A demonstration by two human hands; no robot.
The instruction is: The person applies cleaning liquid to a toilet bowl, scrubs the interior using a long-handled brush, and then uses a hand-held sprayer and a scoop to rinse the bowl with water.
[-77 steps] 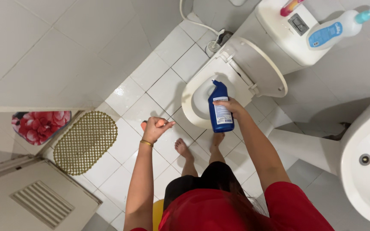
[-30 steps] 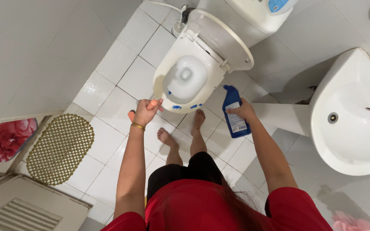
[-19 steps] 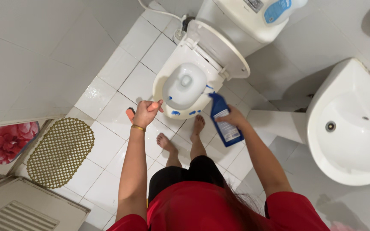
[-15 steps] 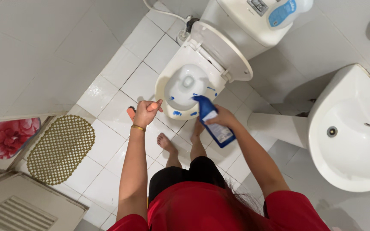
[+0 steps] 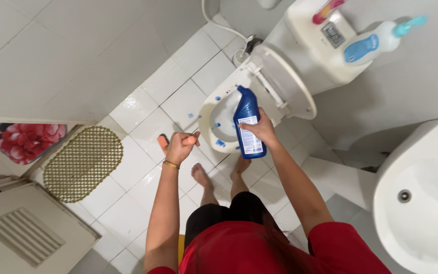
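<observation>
My right hand (image 5: 263, 129) grips a blue cleaner bottle (image 5: 247, 124) with a white label, held over the open white toilet bowl (image 5: 214, 119), its nozzle pointing toward the raised lid. Blue liquid streaks the bowl's rim and inside. My left hand (image 5: 180, 146) is closed around the orange handle of a brush (image 5: 164, 141), whose head hangs near the floor to the left of the bowl. My bare feet stand on the white tiles in front of the toilet.
A toilet tank (image 5: 320, 48) carries a white bottle with a teal cap (image 5: 376, 43) and a pink item. A white sink (image 5: 422, 203) is at the right. A woven oval mat (image 5: 83, 162) and a floral mat (image 5: 26, 139) lie at the left, near a door (image 5: 21, 233).
My right hand has brought the blue bottle from the right side of the bowl to above it. More blue liquid marks the rim. The left hand has kept hold of the brush.
</observation>
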